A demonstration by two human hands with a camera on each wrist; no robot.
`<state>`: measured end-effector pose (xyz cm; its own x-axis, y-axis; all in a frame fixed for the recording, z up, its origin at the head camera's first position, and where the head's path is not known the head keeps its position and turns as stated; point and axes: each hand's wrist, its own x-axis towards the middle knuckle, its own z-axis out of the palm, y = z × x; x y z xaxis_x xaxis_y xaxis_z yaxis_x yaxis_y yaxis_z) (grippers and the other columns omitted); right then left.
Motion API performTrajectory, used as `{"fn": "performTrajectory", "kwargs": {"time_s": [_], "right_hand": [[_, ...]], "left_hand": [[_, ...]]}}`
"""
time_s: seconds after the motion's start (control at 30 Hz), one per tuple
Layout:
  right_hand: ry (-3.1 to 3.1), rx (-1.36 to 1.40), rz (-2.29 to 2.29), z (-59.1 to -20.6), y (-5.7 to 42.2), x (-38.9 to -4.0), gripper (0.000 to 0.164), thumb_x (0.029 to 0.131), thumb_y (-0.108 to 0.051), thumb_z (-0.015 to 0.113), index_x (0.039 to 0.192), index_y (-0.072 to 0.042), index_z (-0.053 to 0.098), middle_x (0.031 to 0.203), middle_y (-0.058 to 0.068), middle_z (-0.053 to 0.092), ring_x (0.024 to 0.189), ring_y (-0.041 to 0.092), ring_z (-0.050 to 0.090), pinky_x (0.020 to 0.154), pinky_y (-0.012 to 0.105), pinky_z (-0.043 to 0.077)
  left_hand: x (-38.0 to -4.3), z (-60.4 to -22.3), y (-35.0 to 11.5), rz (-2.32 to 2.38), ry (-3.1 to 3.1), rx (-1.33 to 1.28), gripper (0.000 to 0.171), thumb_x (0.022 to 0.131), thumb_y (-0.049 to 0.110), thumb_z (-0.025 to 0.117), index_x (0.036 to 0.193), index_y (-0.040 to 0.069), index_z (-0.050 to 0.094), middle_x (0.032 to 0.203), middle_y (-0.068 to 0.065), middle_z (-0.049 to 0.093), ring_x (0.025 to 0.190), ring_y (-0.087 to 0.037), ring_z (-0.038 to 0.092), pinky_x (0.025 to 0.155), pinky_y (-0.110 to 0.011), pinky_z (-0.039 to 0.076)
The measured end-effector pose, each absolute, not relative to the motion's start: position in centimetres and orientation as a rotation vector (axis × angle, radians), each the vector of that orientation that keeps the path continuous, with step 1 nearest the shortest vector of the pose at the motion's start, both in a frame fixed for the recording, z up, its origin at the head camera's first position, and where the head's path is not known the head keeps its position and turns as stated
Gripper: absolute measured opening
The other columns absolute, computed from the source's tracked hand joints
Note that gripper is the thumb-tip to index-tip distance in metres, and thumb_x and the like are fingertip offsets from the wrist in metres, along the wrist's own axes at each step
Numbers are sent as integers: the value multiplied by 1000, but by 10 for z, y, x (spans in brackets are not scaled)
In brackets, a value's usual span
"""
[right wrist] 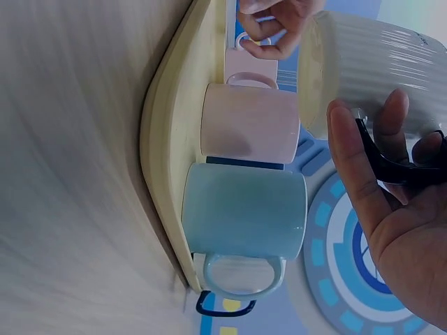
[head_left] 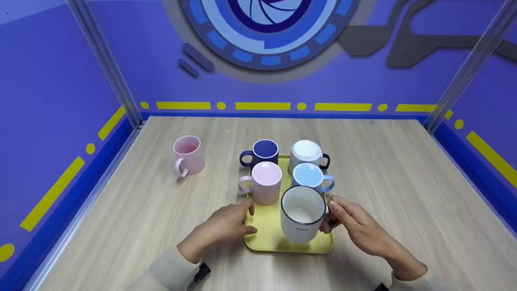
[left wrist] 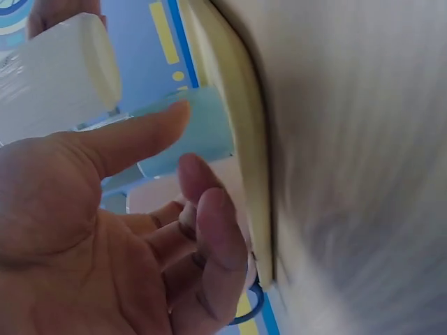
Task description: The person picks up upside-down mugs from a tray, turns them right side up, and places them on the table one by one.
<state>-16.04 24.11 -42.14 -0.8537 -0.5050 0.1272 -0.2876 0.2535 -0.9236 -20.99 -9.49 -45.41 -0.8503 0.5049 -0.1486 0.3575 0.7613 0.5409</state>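
Note:
My right hand (head_left: 359, 228) grips a white mug with a dark rim (head_left: 302, 216) by its black handle (right wrist: 391, 164). In the right wrist view this mug is raised above the yellow tray (head_left: 262, 240), tilted slightly. My left hand (head_left: 226, 222) is at the tray's left edge, thumb and fingers apart and loosely bent, holding nothing. On the tray stand a pink mug (head_left: 265, 188) just beyond the left hand and a light blue mug (head_left: 308, 176) behind the held one. Behind these are a dark blue mug (head_left: 265, 149) and another white mug (head_left: 306, 151) with a black handle.
A second pink mug (head_left: 192, 159) stands alone on the wooden table (head_left: 141, 202), left of the tray. Blue-purple panels (head_left: 258, 89) with yellow markings enclose the table at the back and both sides, with metal posts (head_left: 107, 60) in the corners.

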Motion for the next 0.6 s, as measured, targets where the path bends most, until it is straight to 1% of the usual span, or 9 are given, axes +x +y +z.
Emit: {"fn": "performTrajectory", "kwargs": {"time_s": [0.17, 0.4, 0.6], "right_hand": [[2332, -760, -1650, -422, 243, -161, 34, 115, -19, 30, 100, 0, 54, 93, 18, 68, 85, 20, 69, 79, 34, 61], [2323, -758, -1657, -423, 244, -162, 34, 115, -19, 31, 100, 1, 53, 93, 19, 67, 86, 20, 70, 79, 33, 61], [2319, -790, -1678, -424, 245, -163, 33, 115, -16, 31, 99, 1, 53, 90, 19, 67, 84, 20, 69, 78, 33, 61]], "left_hand": [[-213, -460, -95, 640, 2669, 643, 31, 90, 25, 78, 112, 17, 57, 76, 3, 53, 70, -16, 50, 60, -34, 38], [-214, -462, -96, 614, 2609, 652, 18, 93, 15, 70, 105, 14, 57, 82, 0, 57, 73, -19, 52, 62, -37, 40], [-215, -463, -97, 630, 2598, 653, 17, 94, 16, 70, 101, 13, 55, 80, 0, 55, 72, -18, 50, 62, -35, 38]]}}
